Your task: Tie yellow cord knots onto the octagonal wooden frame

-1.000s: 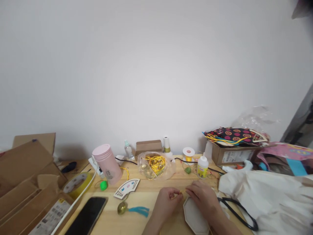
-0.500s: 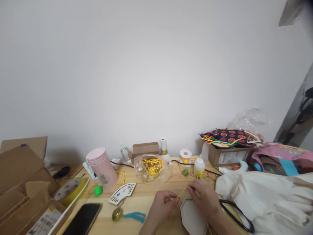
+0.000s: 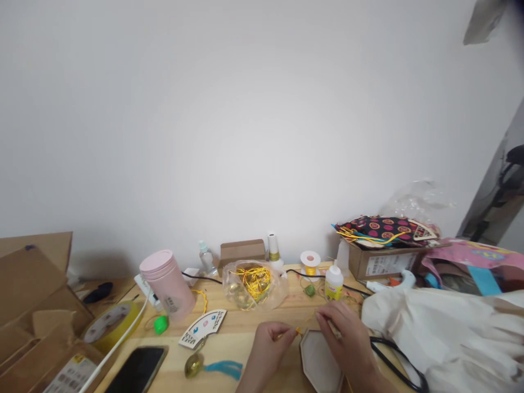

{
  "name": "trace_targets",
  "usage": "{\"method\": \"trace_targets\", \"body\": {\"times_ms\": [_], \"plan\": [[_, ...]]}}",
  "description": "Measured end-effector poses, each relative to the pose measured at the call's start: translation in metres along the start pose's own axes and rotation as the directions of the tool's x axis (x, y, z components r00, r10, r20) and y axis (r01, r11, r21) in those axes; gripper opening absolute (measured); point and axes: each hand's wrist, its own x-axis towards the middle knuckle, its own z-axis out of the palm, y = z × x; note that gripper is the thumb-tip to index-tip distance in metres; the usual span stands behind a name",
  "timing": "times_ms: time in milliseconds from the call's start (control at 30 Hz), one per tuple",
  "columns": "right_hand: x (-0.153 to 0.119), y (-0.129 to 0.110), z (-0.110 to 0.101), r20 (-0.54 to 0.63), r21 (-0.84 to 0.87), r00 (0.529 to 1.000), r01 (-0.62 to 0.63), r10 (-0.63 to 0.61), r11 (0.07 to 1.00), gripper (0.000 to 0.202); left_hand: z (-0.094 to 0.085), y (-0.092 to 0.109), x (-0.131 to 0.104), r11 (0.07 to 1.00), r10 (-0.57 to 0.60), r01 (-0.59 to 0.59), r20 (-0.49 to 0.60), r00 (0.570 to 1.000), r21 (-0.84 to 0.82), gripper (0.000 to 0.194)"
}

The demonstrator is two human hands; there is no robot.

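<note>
My left hand [image 3: 272, 346] pinches a thin yellow cord [image 3: 299, 331], with a small knot or loop at the fingertips. To its right, my right hand [image 3: 346, 338] is closed at the fingertips near a faint strand running up from that knot; whether the strand is in its grip is hard to see. Under and between my hands lies a pale octagonal tray-like piece [image 3: 320, 361], partly covered by the right hand. A fan-shaped white ornament [image 3: 202, 329] with a gold bell [image 3: 194, 365] and blue tassel [image 3: 224, 368] rests left of my left hand.
Behind my hands stand a glue bottle [image 3: 334, 281], a yellow thread spool [image 3: 310, 263] and a plastic bag of yellow cords [image 3: 256, 286]. Leftward are a pink canister [image 3: 170, 286], a phone [image 3: 137, 369], tape [image 3: 110, 325] and a cardboard box [image 3: 36, 311]. White cloth [image 3: 446, 327] lies right.
My right hand has shifted slightly right and down, and the cord between the hands looks thinner. My left hand keeps its pinch. The whole view has moved a little.
</note>
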Motion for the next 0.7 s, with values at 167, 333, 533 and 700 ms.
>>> {"method": "trace_targets", "body": {"times_ms": [167, 333, 533, 700], "plan": [[-0.0002, -0.0017, 0.001, -0.009, 0.05, 1.0, -0.016, 0.017, 0.999, 0.013, 0.0011, -0.001, -0.0003, 0.999, 0.03, -0.03, -0.026, 0.999, 0.02, 0.022], [0.0004, 0.0003, 0.0007, -0.001, 0.053, 0.994, -0.108, 0.109, 0.993, 0.016, 0.002, 0.0018, -0.0013, 0.996, 0.063, -0.063, 0.007, 0.998, 0.065, 0.024], [0.0017, 0.0005, 0.0009, -0.03, 0.05, 0.988, -0.151, 0.152, 0.987, 0.021, 0.0021, 0.0067, -0.0028, 0.996, 0.053, -0.051, 0.025, 0.998, -0.066, 0.024], [0.001, -0.0008, 0.0005, 0.003, 0.081, 0.982, -0.187, 0.187, 0.979, 0.022, 0.0031, 0.0038, -0.0042, 0.985, 0.057, -0.051, 0.036, 0.998, -0.167, 0.021]]}}
